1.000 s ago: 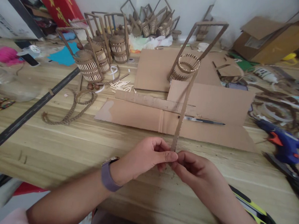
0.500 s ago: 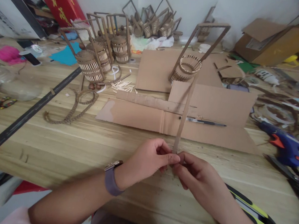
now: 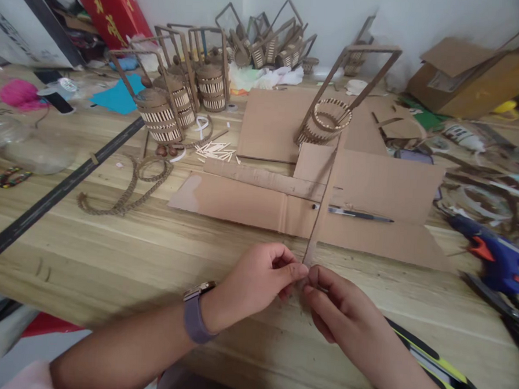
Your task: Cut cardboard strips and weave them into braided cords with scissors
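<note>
A long thin brown cardboard strip (image 3: 323, 212) runs from my fingertips up and away toward a small basket (image 3: 326, 122) with a tall handle. My left hand (image 3: 268, 276), with a watch on the wrist, pinches the near end of the strip between thumb and fingers. Right beside it, my right hand (image 3: 341, 303) has its thumb and index finger closed at the same end, the fingertips of both hands almost meeting. The fingers partly hide the strip's end. Beneath the strip lie folded cardboard (image 3: 365, 238) and a pen (image 3: 358, 213).
Several lidded baskets (image 3: 159, 116) stand at the back left, near loose pale sticks (image 3: 216, 151) and a braided cord (image 3: 124, 193). To the right are a blue glue gun (image 3: 491, 253) and a cardboard box (image 3: 474, 78). A yellow-black utility knife (image 3: 442, 366) lies by my right forearm.
The strip has twisted a little, so its edge shows more near my hands. My fingertips have shifted slightly while staying at its near end. The view has moved a little.
</note>
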The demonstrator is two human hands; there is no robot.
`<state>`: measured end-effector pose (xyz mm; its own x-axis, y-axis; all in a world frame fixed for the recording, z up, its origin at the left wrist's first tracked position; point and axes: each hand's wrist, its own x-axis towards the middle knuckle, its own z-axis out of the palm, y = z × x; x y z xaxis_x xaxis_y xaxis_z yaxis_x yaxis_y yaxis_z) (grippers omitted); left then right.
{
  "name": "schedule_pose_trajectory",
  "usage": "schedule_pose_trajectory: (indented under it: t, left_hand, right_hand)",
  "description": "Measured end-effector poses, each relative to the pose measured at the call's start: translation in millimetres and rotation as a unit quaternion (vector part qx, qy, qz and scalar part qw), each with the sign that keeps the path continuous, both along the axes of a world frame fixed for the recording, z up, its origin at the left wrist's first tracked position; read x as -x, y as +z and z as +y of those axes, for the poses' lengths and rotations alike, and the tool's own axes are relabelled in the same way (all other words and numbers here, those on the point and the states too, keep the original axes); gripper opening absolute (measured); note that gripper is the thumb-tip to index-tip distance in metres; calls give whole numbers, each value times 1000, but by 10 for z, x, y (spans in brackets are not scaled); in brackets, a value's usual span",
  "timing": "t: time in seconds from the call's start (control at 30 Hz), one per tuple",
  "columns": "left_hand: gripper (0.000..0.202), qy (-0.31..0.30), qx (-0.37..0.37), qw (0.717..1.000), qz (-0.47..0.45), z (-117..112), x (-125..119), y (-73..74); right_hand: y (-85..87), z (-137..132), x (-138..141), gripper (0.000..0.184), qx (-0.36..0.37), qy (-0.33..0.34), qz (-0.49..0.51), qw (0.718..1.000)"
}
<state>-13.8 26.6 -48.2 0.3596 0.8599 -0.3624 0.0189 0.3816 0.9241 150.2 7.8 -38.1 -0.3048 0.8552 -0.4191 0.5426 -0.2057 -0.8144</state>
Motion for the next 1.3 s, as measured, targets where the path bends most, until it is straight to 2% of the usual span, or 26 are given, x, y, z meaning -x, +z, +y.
schedule_pose_trajectory:
  t: [0.33, 0.47, 0.67, 0.9, 1.0, 1.13, 1.3]
  left_hand:
    - [21, -3, 21, 999, -30, -2, -13, -34]
    - [14, 16, 34, 999, -34, 2, -3, -59]
    - [11, -8, -89, 991, 95, -48, 29, 35]
    - [13, -23, -43, 997, 56, -37, 19, 13]
    - [10, -21, -46, 996, 68, -42, 12, 6]
    - [9, -24, -106, 983, 145, -75, -3, 35]
    - [16, -30, -241, 931, 273, -114, -16, 54]
  right_hand:
    - [-68, -6, -34, 25, 6, 9, 21, 1000]
    - [-90, 3, -37, 25, -59, 6, 3, 998]
    - [-53, 32, -36, 27, -169, -15, -41, 985]
    - [-72, 15, -26, 26, -185, -16, -48, 982]
    - [-87, 7, -22, 26, -197, -16, -57, 979]
    - [-105, -6, -18, 24, -214, -16, -69, 974]
    - [-100, 3, -23, 23, -222, -8, -62, 973]
